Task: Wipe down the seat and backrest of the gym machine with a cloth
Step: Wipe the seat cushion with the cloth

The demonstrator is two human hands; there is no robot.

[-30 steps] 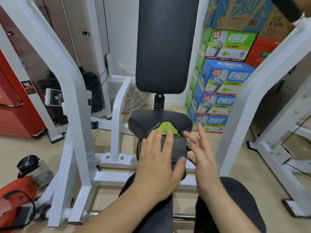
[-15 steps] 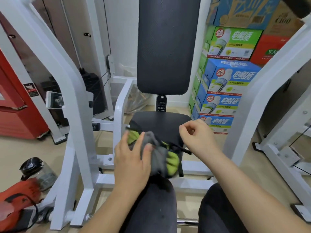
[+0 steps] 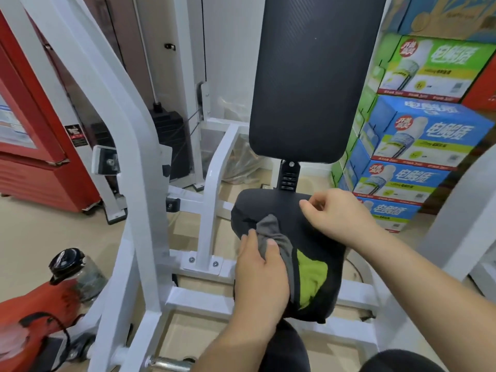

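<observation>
Head camera view: a grey cloth with a lime-green underside [image 3: 288, 253] lies bunched on the black padded seat [image 3: 316, 237], along its left edge and toward the front. The left hand [image 3: 259, 272] presses down on it, fingers gripping the grey fabric. The right hand [image 3: 335, 214] hovers at the seat's rear right corner, fingers curled loosely, grasping nothing visible. Above stands the upright black textured backrest [image 3: 311, 76], flanked by the white steel frame [image 3: 139, 170] and stacked blue and green cartons [image 3: 418, 135].
</observation>
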